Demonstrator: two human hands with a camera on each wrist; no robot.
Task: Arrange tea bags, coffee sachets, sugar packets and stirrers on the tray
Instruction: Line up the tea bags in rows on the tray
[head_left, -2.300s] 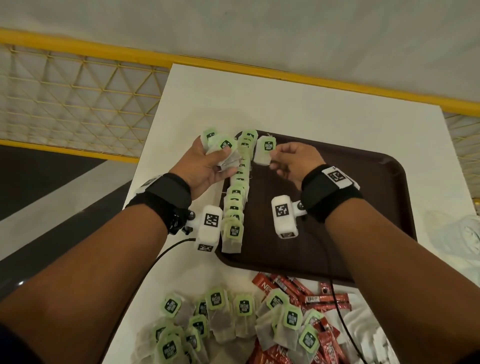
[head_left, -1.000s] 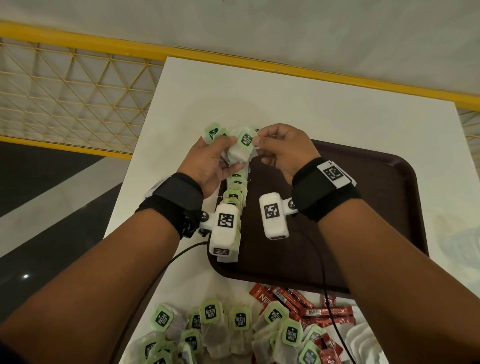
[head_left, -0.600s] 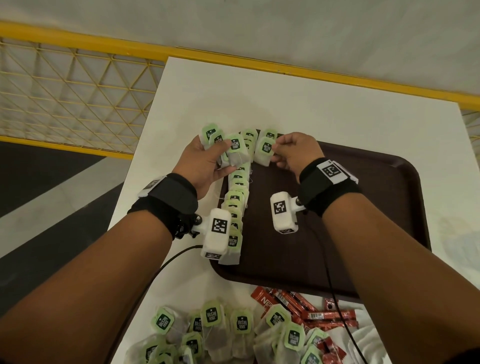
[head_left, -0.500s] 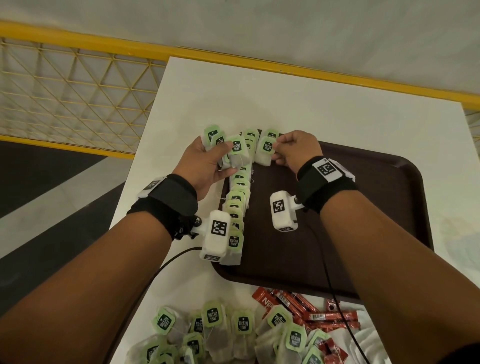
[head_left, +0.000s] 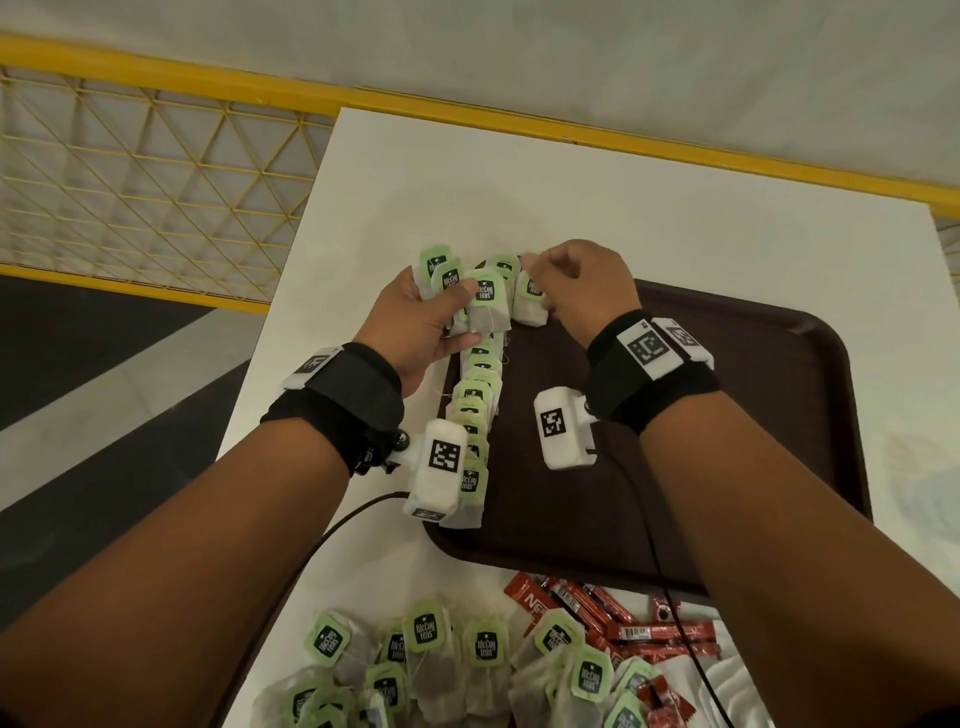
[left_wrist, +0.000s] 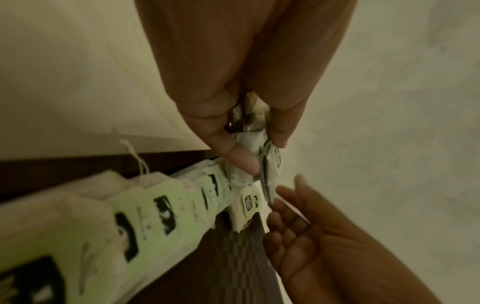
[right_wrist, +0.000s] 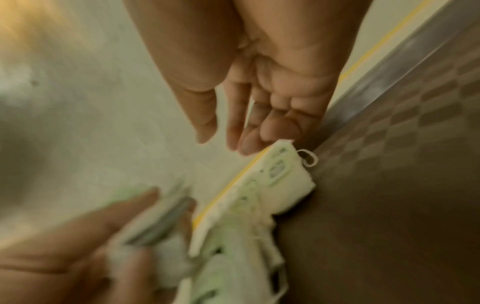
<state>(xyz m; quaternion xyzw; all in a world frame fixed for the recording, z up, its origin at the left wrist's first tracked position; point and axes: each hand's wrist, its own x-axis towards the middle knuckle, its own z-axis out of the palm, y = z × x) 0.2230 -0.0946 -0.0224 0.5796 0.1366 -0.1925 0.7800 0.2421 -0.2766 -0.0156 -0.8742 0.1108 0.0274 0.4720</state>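
Head view: my left hand (head_left: 415, 322) clutches spare tea bags (head_left: 485, 306) at the tray's (head_left: 779, 364) 10 o'clock corner; my right hand (head_left: 576, 286) hovers slack-fingered beside. Bags look light, soft; pinch tags.

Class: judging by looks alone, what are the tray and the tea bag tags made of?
Tray: probably moulded plastic, dark brown, matt with a faint woven texture and a rounded raised rim. Tea bag tags: likely thin printed card, pale green, flat and stiff, tied on with string.
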